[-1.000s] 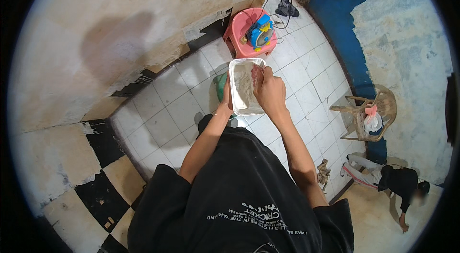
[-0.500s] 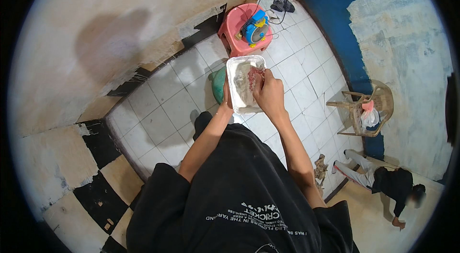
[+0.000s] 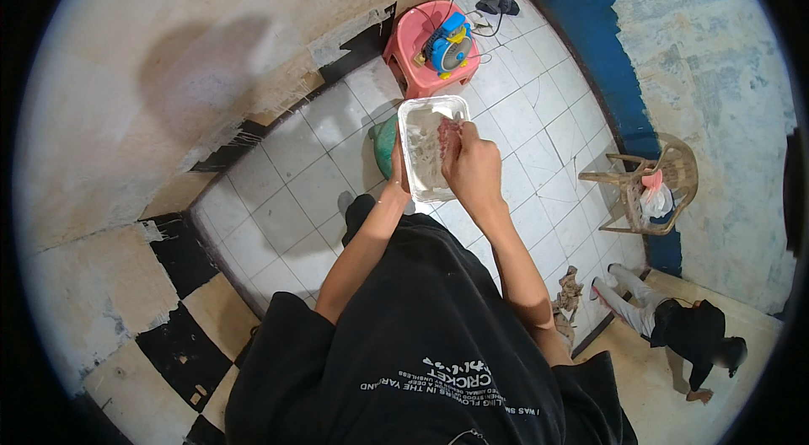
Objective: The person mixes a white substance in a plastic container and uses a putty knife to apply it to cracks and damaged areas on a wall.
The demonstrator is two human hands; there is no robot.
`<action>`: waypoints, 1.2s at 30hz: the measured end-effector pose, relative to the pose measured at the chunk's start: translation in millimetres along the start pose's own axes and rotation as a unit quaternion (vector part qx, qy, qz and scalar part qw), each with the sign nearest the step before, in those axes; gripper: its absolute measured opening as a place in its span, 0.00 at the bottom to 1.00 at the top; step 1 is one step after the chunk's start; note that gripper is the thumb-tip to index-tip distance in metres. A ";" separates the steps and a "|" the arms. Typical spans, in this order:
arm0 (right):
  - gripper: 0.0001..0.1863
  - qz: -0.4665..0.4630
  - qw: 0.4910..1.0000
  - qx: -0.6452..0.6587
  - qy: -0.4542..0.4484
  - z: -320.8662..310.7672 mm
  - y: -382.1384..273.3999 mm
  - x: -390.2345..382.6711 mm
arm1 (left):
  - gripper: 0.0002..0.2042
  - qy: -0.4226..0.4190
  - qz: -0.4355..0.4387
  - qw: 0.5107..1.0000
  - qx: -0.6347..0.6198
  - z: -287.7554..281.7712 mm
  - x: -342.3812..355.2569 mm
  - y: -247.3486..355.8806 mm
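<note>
A white rectangular tray [image 3: 404,137] with pale, greyish paste smeared inside is held out in front of me. My left hand [image 3: 399,168] grips its left side from outside; most of those fingers are hidden beneath or behind the wall. Over the right half of the tray, my right hand [image 3: 475,168] is closed round a reddish, paste-smeared flat piece [image 3: 447,133]. That piece is inside the tray, near its right wall, and its exact kind cannot be made out.
Beyond the tray stands a pink plastic stool [image 3: 409,40] carrying a blue-yellow fan [image 3: 451,47] with trailing cables. A green rounded object [image 3: 384,146] is partly behind the tray. At right are a chair [image 3: 674,167] with bags and a crouching person [image 3: 691,334]. Patchy walls surround the tiled floor.
My right hand and the reddish piece have shifted slightly within the tray, the hand now covering more of its right side. My left hand keeps its hold; the whole view has moved a little.
</note>
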State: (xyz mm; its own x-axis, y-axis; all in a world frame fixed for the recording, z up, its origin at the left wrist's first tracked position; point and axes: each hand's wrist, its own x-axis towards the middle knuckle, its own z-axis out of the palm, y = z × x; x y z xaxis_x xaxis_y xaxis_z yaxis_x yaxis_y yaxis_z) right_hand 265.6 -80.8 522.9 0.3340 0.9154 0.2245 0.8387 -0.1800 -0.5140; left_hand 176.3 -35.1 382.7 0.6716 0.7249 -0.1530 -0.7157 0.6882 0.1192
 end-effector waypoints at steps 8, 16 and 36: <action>0.11 0.046 0.996 0.077 -0.019 4.6 25.3 9.4 | 0.30 -0.026 -0.008 0.998 -0.057 8.6 7.1 2.5; 0.13 0.148 0.984 -0.034 -0.098 31.4 46.8 3.3 | 0.29 0.096 -0.063 0.991 -0.061 -86.6 16.3 -3.0; 0.19 0.171 0.947 -0.119 -0.244 396.9 450.3 -11.2 | 0.31 0.234 0.039 0.969 -0.063 -448.4 6.0 59.0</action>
State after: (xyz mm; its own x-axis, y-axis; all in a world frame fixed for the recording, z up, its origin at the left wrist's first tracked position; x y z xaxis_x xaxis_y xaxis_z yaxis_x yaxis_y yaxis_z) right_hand 468.8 -29.2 -39.6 0.4133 0.8357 -0.3617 0.8096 -0.5190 -0.2741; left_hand 52.1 -3.3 -51.0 0.4752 0.6620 -0.5796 -0.7984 0.6012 0.0321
